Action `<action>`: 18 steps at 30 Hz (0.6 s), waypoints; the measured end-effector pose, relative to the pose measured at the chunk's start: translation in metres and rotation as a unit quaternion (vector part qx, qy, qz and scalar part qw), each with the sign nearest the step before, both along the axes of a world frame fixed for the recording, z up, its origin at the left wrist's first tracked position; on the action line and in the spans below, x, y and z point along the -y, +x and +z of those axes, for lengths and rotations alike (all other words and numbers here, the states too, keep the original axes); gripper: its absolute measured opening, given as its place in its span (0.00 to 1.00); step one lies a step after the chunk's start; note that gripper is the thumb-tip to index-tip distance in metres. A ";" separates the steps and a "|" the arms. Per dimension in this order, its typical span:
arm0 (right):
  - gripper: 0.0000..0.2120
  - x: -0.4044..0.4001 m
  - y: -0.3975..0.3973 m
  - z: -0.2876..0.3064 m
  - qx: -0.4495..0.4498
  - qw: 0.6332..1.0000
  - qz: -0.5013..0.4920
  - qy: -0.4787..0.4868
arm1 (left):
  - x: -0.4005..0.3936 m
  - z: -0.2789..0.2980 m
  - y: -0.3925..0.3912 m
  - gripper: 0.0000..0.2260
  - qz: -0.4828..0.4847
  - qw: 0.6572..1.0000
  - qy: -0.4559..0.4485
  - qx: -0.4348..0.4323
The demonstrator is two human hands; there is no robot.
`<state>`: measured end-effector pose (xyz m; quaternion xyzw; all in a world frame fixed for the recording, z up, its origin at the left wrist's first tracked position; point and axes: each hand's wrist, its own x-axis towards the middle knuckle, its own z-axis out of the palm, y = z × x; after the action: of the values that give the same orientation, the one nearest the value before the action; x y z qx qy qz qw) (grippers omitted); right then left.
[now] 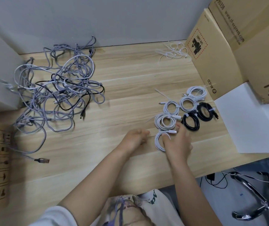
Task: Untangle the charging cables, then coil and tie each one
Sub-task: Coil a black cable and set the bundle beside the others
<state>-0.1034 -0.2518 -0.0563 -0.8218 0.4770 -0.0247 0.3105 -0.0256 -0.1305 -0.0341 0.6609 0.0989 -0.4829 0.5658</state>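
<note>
A person's right hand (177, 144) presses a white coiled cable (160, 141) onto the tabletop (130, 75), fingers curled over it. The left hand (134, 137) rests beside it, loosely curled, holding nothing. The coil should probably stay pinned flat while it is tied. Nearby lie four tied white coils (188, 103) and two black coils (197, 117). A tangled cable pile (57, 88) waits far left.
</note>
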 end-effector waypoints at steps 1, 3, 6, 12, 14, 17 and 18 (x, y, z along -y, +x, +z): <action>0.26 -0.007 0.002 0.009 0.014 1.000 0.019 -0.015 | -0.009 0.001 0.004 0.08 0.006 1.000 0.000 0.030; 0.24 -0.027 0.014 0.021 0.066 0.995 0.079 0.005 | -0.031 0.003 0.012 0.08 0.020 0.994 0.014 0.111; 0.19 -0.065 0.042 0.029 0.135 0.969 0.183 0.093 | -0.067 0.005 0.019 0.10 0.000 0.959 0.091 0.269; 0.13 -0.131 0.102 0.034 0.090 0.912 0.246 0.317 | -0.124 -0.004 0.035 0.14 0.081 0.918 0.180 0.345; 0.13 -0.146 0.121 0.029 0.061 0.889 0.192 0.411 | -0.136 -0.008 0.042 0.12 0.143 0.926 0.174 0.302; 0.17 -0.167 0.151 0.022 0.019 0.856 0.096 0.507 | -0.153 -0.016 0.056 0.07 0.264 0.942 0.105 0.179; 0.18 -0.170 0.158 0.015 0.012 0.856 0.084 0.509 | -0.155 -0.017 0.059 0.07 0.303 0.941 0.074 0.131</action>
<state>0.0549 -0.0813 -0.0410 -0.5852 0.3486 0.2379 0.6924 0.0332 0.0245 -0.0512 0.6973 0.2546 -0.1890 0.6428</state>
